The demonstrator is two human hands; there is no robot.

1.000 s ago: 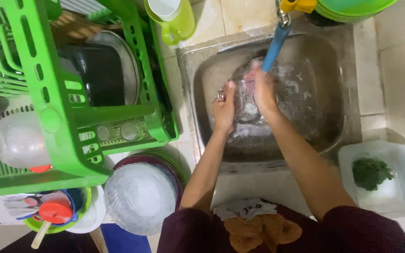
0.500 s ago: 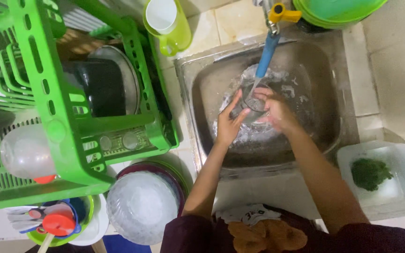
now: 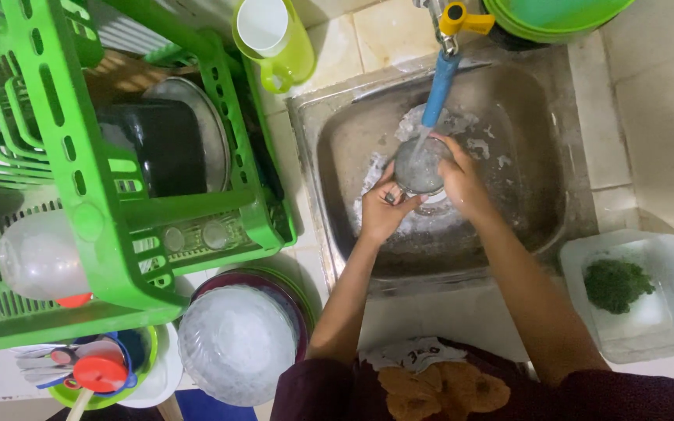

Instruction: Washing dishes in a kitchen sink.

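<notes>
1. Nearest the camera, a stack of bowls (image 3: pixel 237 343) sits at the lower left, a frosted one on top, beside a small cup of utensils with a red lid (image 3: pixel 97 373).
2. At the lower right, a clear plastic container (image 3: pixel 665 327) holds a green scrubber (image 3: pixel 616 284) and stands well apart from the hands.
3. The left hand (image 3: pixel 384 209) and right hand (image 3: pixel 460 181) meet in the middle of the steel sink (image 3: pixel 540 140). Both grips are clenched around a clear glass (image 3: pixel 419 165), the left from below, the right from the side.
4. The glass is held mouth up right under the blue spout (image 3: pixel 438 90), and water falls into it.
5. The green dish rack (image 3: pixel 95 156) fills the left side, with a dark pot (image 3: pixel 161 148) and a metal plate (image 3: pixel 204 132) inside. It stands clear of the sink.
6. Farther off, a lime pitcher (image 3: pixel 274 39) stands on the tiled table, and green basins (image 3: pixel 555 17) sit behind the tap's yellow handle (image 3: pixel 462 17).
7. The surface is pale tile, wet and foamy inside the sink.
8. Compared with half a second ago, the hands have drawn closer around the glass and lifted it under the stream; a second ago it was lower, to the side of the spout.
</notes>
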